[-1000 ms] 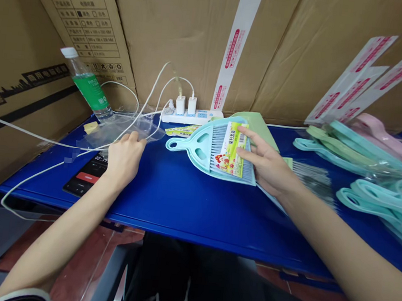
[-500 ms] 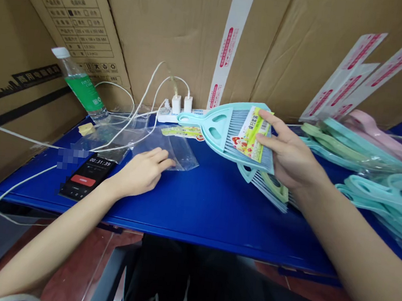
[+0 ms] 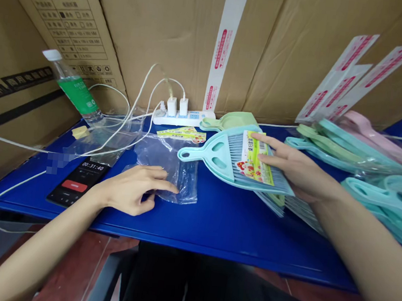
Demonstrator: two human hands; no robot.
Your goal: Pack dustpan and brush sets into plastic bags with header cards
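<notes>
"Cardboard boxes (image 3: 184,38) wall off the back of a blue table (image 3: 207,228). From the head view, what are the 2 hands doing?"

"The right hand (image 3: 297,172) is clamped on a light aqua dustpan (image 3: 222,174) by its wide end, over the middle of the table, with a brush (image 3: 235,149) nested in it. Thumb and forefinger press on the front card (image 3: 257,161); the other fingers are hidden."

"And the left hand (image 3: 137,187)?"

"Just beside the phone (image 3: 79,181). Its forefinger reaches onto a clear plastic bag (image 3: 187,182), with the thumb apart. I see nothing pinched there, and I cannot tell whether the fingertip presses down."

"What could go wrong?"

"With the grip at 1 end only, the handle side might dip and let the brush slide out. The bag looks thin and slick, so it could skid or crumple under 1 fingertip. White cables (image 3: 11,141) lie near the phone, so the left wrist could snag them."

"How does the dustpan look?"

"Smooth plastic, narrowing to a handle that points left and ends in a hanging hole. 2 rounded openings show between handle and bristles. The card is yellow and white with a red drawing, and sits tilted."
</notes>
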